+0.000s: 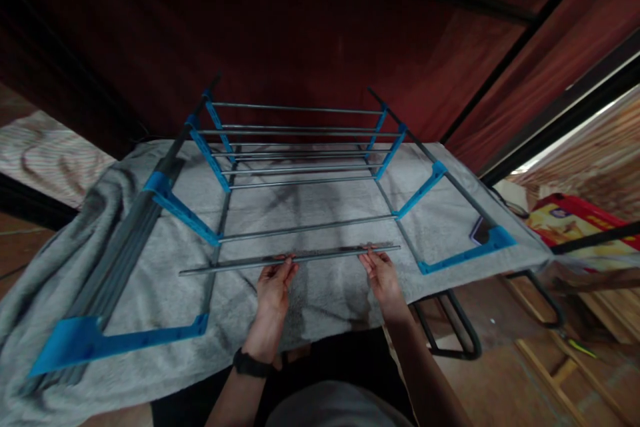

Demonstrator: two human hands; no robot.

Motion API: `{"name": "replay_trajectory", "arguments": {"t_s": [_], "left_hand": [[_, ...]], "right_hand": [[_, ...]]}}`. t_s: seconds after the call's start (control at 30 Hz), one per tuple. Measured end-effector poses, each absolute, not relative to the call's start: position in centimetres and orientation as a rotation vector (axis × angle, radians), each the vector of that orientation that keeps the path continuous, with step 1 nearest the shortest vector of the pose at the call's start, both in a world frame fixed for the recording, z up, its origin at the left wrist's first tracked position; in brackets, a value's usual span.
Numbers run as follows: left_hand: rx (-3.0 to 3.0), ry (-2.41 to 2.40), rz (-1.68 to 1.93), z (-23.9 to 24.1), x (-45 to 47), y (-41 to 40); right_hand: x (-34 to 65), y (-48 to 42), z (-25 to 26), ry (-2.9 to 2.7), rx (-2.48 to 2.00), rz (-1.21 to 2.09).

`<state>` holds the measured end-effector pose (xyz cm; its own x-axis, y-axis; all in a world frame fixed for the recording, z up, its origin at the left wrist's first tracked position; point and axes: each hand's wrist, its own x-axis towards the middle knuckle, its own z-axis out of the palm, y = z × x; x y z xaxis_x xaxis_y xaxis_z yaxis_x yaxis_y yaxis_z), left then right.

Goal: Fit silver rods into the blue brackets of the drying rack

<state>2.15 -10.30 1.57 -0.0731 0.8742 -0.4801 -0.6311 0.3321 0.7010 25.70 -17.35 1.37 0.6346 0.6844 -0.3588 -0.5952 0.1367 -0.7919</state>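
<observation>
Between my two hands I hold a thin grey metal rod [325,255] level above the blanket. My left hand [276,280] pinches it left of its middle, and a dark band circles that wrist. My right hand [379,271] grips it near its right end. Just beyond stands a rack frame of grey tubes with blue plastic brackets. One cross rod [310,227] joins the brackets nearest the held rod, and several more span the far brackets. The front left bracket [145,341] and front right bracket [465,255] have no rod between them.
A grey blanket [320,203] covers the table. Several loose grey tubes [120,260] lie along its left side. A phone [481,232] rests by the front right bracket. Red fabric [310,33] hangs behind. A black metal frame [453,327] and a red and yellow package [575,220] are to the right.
</observation>
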Motion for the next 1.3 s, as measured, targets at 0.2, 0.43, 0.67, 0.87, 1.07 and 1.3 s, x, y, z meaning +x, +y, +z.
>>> {"name": "replay_trajectory", "arguments": {"t_s": [0.2, 0.43, 0.67, 0.87, 1.07, 1.3], "left_hand": [[0.266, 1.053, 1.172, 1.7, 3.2, -10.7], [0.217, 1.081, 1.139, 2.3, 3.4, -10.9], [0.203, 1.100, 1.107, 2.8, 3.4, -10.8], [0.235, 1.114, 1.110, 2.7, 3.5, -10.9], [0.252, 1.053, 1.097, 2.6, 4.6, -11.5], [0.305, 0.968, 1.042, 2.0, 6.3, -12.8]], "right_hand": [[25.2, -17.3, 1.5, -0.088, -1.058, 0.940], [27.4, -17.4, 1.8, -0.057, -1.046, 0.910], [29.2, -17.4, 1.2, 0.015, -1.076, 0.846], [28.4, -17.6, 0.9, -0.055, -1.069, 0.852], [25.6, -17.4, 1.0, -0.085, -1.053, 0.957], [22.8, -17.2, 0.7, -0.163, -1.067, 1.068]]}}
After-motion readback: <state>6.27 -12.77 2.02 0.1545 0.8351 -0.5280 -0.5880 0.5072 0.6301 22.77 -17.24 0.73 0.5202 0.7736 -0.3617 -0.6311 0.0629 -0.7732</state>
